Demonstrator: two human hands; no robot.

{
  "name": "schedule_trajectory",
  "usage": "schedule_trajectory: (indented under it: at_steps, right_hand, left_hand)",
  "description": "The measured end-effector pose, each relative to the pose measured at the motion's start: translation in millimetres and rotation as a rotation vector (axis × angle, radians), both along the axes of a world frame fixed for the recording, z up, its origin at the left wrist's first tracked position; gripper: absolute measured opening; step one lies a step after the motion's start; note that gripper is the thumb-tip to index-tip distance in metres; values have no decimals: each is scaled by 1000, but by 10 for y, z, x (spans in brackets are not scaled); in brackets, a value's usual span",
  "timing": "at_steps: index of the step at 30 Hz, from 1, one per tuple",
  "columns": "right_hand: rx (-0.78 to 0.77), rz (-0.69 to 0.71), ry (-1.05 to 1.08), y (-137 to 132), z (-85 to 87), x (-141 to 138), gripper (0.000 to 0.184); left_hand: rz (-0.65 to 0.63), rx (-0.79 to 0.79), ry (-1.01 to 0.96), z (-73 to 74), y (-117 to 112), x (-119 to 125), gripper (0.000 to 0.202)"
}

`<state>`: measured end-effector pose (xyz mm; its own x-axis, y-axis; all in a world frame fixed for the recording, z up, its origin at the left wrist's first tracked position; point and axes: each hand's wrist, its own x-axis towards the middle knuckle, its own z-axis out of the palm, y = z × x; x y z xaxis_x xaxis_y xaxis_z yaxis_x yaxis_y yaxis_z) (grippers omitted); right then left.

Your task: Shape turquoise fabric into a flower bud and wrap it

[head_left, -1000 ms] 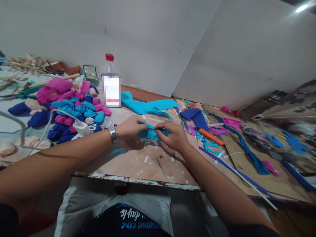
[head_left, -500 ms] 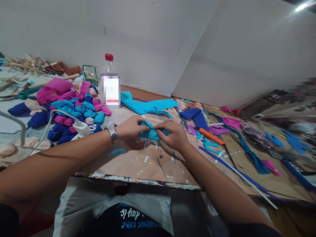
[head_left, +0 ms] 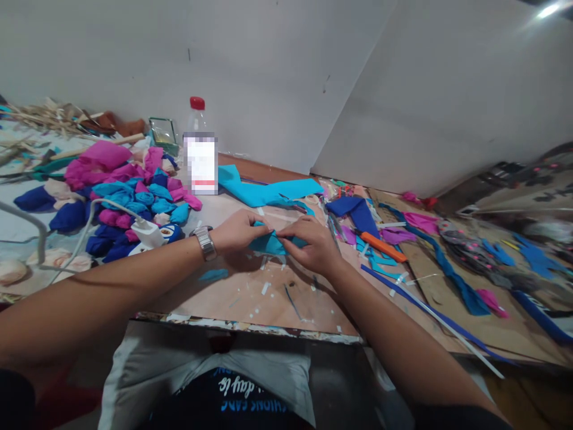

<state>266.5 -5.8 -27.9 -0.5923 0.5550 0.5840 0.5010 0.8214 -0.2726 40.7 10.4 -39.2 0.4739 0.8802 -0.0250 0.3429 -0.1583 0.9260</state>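
Observation:
A small piece of turquoise crepe paper (head_left: 268, 242) is pinched between my two hands, just above the wooden table top (head_left: 250, 298). My left hand (head_left: 239, 231), with a metal watch (head_left: 206, 242) on its wrist, grips its left part between thumb and fingers. At the upper edge, close to the left fingertips, my right hand (head_left: 308, 239) pinches the same piece. Behind the hands lies a larger turquoise strip (head_left: 268, 192). A small turquoise scrap (head_left: 213, 275) rests below my left wrist.
A red-capped bottle (head_left: 197, 119) stands near the wall. Left of it are a heap of pink and blue paper bundles (head_left: 111, 191) and a white plug (head_left: 147, 232) with its cable. On the right lie an orange cutter (head_left: 382, 246), paper strips and cardboard (head_left: 470, 298).
The turquoise piece has been folded or turned down slightly at its upper edge. Both hands keep their grip in nearly the same place, the right fingertips shifted a little left.

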Motion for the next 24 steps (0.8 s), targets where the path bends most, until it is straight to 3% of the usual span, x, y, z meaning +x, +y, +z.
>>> schedule_trajectory:
  at_steps: [6, 24]
  right_hand:
    - [-4, -21, -16, 10, -25, 1, 12]
    - [42, -22, -44, 11, -21, -1, 8]
  left_hand:
    - [-62, 44, -16, 45, -14, -10, 37]
    - [-78, 67, -22, 47, -33, 9, 36]
